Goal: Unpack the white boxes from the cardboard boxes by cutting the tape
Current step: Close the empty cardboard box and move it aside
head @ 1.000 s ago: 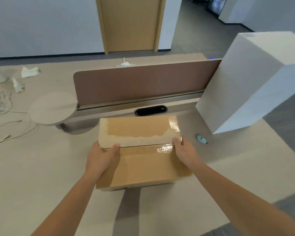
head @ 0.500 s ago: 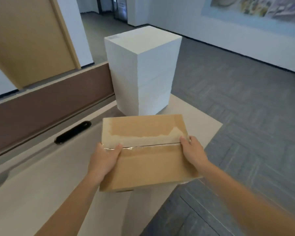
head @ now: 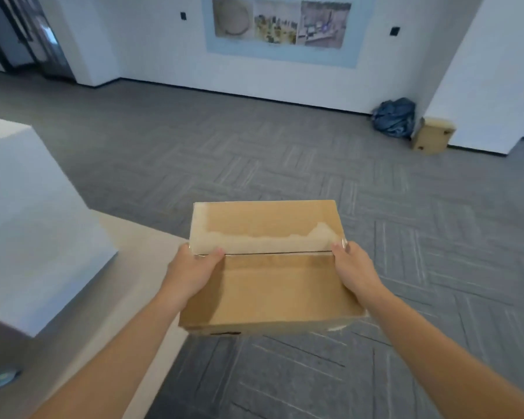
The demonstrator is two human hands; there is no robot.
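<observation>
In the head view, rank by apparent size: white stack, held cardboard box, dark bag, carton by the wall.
1. white stack, partly out of frame.
2. held cardboard box.
3. dark bag and carton by the wall look about alike; both are far from the camera, so true size is unsure.

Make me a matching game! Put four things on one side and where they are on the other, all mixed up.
Things:
1. cardboard box
2. white boxes
3. dark bag
4. poster

Places:
A. hung on the wall
B. between the left hand and right hand
C. on the floor, by the wall
D. on the table, at the left

Pairs: 1-B, 2-D, 3-C, 4-A
</observation>
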